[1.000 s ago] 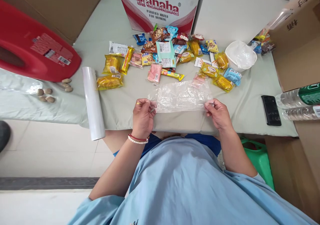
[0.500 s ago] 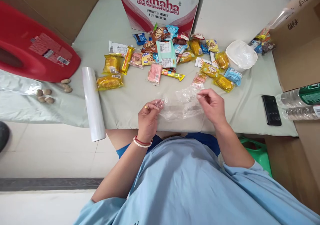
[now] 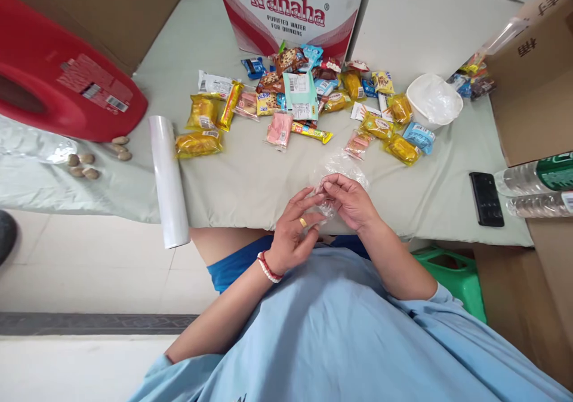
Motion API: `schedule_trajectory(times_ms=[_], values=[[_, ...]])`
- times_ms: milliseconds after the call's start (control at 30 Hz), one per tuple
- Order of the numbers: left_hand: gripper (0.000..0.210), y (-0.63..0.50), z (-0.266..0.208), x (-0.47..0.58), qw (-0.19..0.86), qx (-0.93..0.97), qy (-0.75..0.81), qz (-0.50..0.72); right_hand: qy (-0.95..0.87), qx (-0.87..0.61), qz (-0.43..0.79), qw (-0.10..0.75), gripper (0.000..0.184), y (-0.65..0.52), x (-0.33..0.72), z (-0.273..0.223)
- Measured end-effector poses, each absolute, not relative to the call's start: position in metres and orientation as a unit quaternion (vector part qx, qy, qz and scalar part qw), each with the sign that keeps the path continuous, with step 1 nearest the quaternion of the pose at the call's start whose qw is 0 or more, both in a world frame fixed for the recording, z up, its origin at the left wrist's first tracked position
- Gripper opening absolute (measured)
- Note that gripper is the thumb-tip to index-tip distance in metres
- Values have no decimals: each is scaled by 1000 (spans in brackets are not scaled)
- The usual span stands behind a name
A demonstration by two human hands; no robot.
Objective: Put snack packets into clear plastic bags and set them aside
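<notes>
A crumpled, thin clear plastic bag [image 3: 342, 166] hangs at the front of the cloth-covered table. My right hand [image 3: 351, 204] pinches its edge between thumb and fingers. Close beside it on the left, my left hand [image 3: 298, 229] has its fingers stretched and apart, the fingertips touching the bag and nearly meeting the right hand. Part of the bag is hidden behind both hands. Just beyond lie a pink wrapped snack [image 3: 358, 144] and a second pink snack [image 3: 279, 130], with a yellow snack stick [image 3: 312, 132] between them.
Several wrapped snacks [image 3: 301, 95] are heaped before a Wahaba-style water carton [image 3: 290, 8] printed "Wahaha". A white roll [image 3: 169, 181] overhangs the front edge at left, near a red jug [image 3: 67, 74]. At right are a white bowl [image 3: 434, 101], a phone [image 3: 486, 199] and bottles [image 3: 532, 178].
My hands have come together from holding the bag stretched between them. The left hand moved right and spread its fingers; the right hand moved left, and the bag is now bunched up.
</notes>
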State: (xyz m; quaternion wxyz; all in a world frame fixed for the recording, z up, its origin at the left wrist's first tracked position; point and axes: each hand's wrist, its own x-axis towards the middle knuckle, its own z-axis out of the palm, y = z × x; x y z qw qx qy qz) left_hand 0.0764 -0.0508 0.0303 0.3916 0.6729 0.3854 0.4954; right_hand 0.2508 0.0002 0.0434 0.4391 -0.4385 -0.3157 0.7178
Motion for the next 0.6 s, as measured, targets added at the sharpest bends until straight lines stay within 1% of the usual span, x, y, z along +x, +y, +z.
schedule_trajectory(times_ms=[100, 133, 200, 267, 333, 467, 533, 600], values=[[5, -51, 32, 80, 444, 555, 446, 544, -311, -423, 730, 437, 43, -1, 257, 43], [4, -49, 32, 81, 450, 525, 463, 555, -312, -419, 733, 436, 45, -1, 258, 43], [12, -46, 33, 84, 451, 491, 487, 564, -314, -413, 734, 438, 47, -2, 258, 43], [21, -42, 33, 86, 437, 500, 496, 559, -315, -416, 731, 439, 46, -3, 257, 43], [24, -40, 33, 87, 405, 545, 490, 547, -313, -420, 732, 436, 43, -3, 255, 43], [16, -40, 31, 90, 343, 637, 458, 517, -309, -431, 720, 447, 42, -4, 257, 44], [12, -42, 28, 90, 353, 636, 463, 506, -309, -442, 708, 456, 43, -4, 260, 42], [19, -43, 26, 89, 394, 591, 478, 516, -311, -446, 700, 463, 44, -3, 265, 40]])
